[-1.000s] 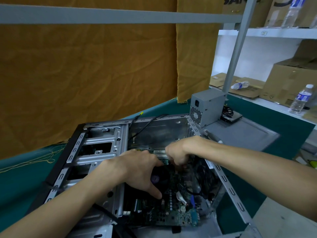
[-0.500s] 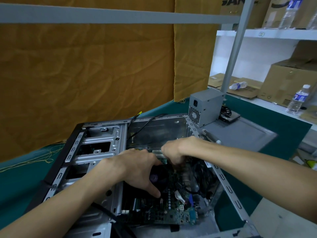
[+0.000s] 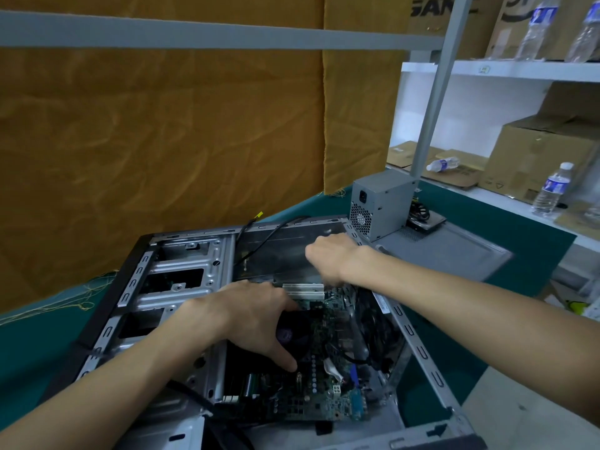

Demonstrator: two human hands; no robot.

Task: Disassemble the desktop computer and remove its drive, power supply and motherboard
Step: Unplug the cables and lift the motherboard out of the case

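The motherboard [image 3: 311, 378] still lies inside the open computer case [image 3: 181, 287] on the worktop [image 3: 506, 241], the left hand [image 3: 259, 323] staying spread on its fan while the right hand [image 3: 328, 258], fingers curled on something hidden, has lifted from the board toward the far rim, suggesting a connector coming free.

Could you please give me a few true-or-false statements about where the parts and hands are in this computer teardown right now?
1. The grey box-shaped power supply stands outside the open grey metal computer case. True.
2. The green motherboard lies on the teal table cover. False: it is inside the case.
3. The left hand rests over the black round cooler fan. True.
4. The right hand holds a clear water bottle. False: it reaches into the case; its grip is hidden.
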